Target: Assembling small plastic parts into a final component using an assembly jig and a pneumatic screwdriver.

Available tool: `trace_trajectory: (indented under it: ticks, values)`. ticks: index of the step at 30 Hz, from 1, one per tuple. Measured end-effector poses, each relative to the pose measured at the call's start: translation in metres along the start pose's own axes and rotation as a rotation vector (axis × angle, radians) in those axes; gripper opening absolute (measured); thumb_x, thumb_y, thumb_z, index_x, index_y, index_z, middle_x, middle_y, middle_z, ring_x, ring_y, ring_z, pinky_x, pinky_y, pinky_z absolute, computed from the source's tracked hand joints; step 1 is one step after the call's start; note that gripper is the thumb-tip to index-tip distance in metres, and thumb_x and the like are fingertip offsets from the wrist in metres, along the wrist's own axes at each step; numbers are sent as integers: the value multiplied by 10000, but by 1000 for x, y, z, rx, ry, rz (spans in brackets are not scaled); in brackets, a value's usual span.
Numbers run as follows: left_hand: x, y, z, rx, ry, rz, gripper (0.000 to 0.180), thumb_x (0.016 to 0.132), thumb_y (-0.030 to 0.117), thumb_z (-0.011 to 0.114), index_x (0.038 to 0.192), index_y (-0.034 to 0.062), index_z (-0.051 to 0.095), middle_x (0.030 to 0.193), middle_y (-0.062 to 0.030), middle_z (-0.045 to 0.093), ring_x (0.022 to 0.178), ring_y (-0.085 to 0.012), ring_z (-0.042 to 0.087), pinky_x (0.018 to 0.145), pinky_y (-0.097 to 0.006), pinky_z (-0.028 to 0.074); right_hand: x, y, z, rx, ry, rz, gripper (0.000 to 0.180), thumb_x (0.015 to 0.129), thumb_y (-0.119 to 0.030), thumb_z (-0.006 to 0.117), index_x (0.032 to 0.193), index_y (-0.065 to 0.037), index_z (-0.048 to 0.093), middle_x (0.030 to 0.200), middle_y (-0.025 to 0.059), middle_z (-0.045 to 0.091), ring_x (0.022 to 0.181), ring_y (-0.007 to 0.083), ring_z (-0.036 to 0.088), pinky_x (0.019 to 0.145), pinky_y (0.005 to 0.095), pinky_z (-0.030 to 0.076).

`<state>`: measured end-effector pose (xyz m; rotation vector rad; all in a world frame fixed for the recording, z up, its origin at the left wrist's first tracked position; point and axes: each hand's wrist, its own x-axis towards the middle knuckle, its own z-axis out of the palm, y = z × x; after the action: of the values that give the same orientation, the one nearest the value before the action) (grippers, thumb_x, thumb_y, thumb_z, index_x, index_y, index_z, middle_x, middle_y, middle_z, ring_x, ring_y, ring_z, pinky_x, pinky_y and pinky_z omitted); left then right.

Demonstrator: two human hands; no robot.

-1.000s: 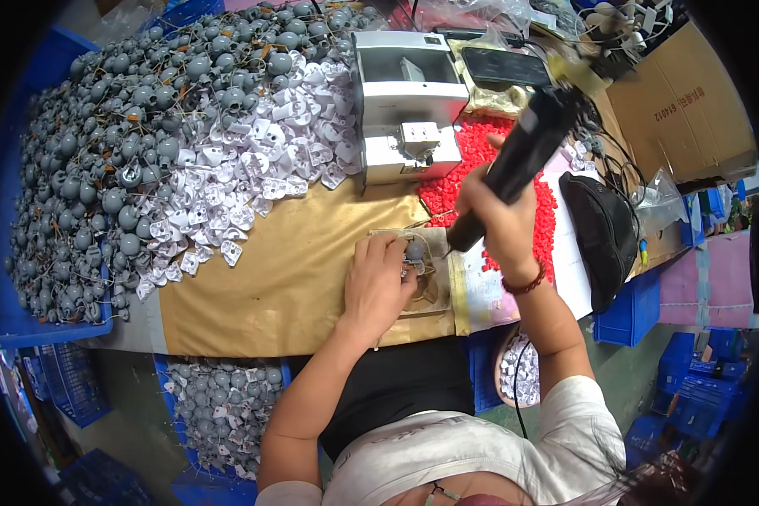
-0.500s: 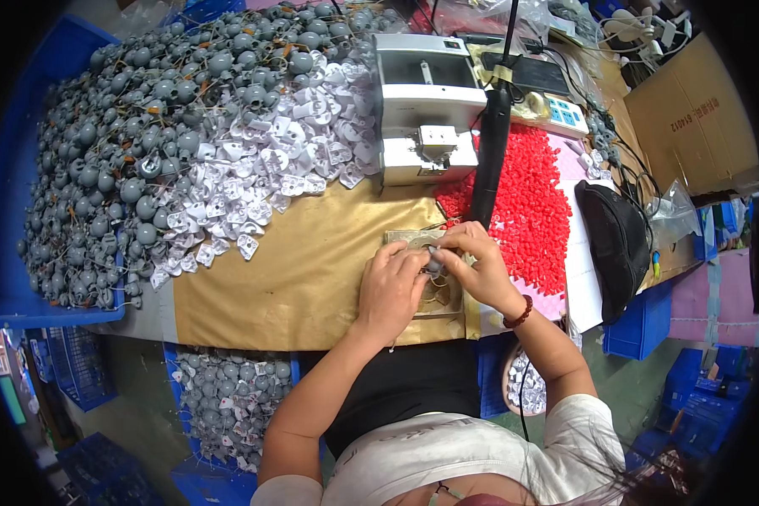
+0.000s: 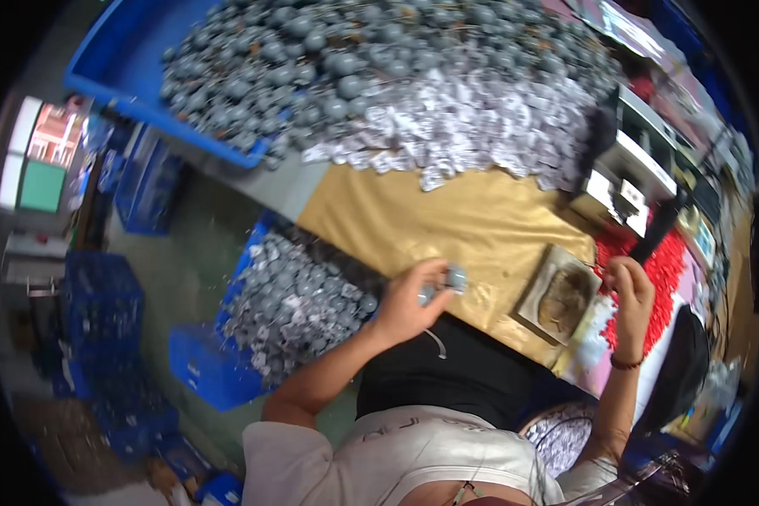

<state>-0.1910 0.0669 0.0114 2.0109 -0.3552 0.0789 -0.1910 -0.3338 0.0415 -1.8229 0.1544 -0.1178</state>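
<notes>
Left hand (image 3: 409, 304) is curled shut around a small grey part (image 3: 455, 278), pinched between thumb and fingertips out over the near edge of the worktop (image 3: 447, 219), above the blue crate (image 3: 249, 253) of finished pieces down by the knee. The part looks like a little rounded lump of metal or hard plastic with a pale tag or lead on it: light, stiff, nothing that would bruise, but small and smooth enough, I'd say, to squirt out of a loose pinch. The round body is the place to grip; the thin tail looks like the bit that would bend or snag.

Right hand (image 3: 628, 291) is over at the far side, fingers bent in close against the dark tool (image 3: 658, 236) hanging there. Whether it is actually gripping it, I cannot tell from here.

Between the two hands sits a square jig (image 3: 561, 295) with a round hollow, nothing in it that I can make out. Beyond it red beads (image 3: 666, 270) are spread out, a small grey machine (image 3: 624, 181) stands behind, and a great heap of grey parts and white tags (image 3: 396, 76) fills the back of the worktop.
</notes>
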Motion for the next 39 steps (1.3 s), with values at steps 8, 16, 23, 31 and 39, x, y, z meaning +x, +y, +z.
trace_trajectory:
  ticks: [8,16,23,31,39]
  values:
    - [-105,-129,-218,493,544,-371,502,854,30,738,1316,31,540,1136,-134,684,889,-201,666,820,-339,533,2,47,-80,6,33,51,195,1042,-121,591,1156,9,682,978,12,672,843,60,577,776,215,466]
    - [-220,-207,-369,1104,458,-769,480,858,164,733,1296,65,566,1247,-185,634,1120,-379,618,936,-478,504,-3,94,-129,-232,128,15,204,1037,-109,599,1181,17,670,1006,15,667,894,98,597,793,246,484]
    - [-60,-154,-276,949,469,-281,356,880,139,706,1221,57,640,1224,-170,648,1152,-383,595,1012,-450,460,-18,68,-121,-1119,101,-207,218,954,-46,639,1169,-30,671,1146,148,656,1042,331,632,912,403,502]
    - [125,-16,-60,671,7,444,335,834,81,723,1163,59,666,1187,-115,657,1124,-330,597,967,-446,467,-10,76,-99,-1028,154,-228,143,898,5,618,1029,-27,666,947,171,617,888,377,621,771,450,500]
    - [208,-11,57,806,27,596,260,817,117,730,1069,96,669,1033,-69,637,1022,-269,580,846,-422,471,-16,53,-97,-817,248,-189,77,912,5,665,988,0,679,897,121,641,792,260,636,714,357,507]
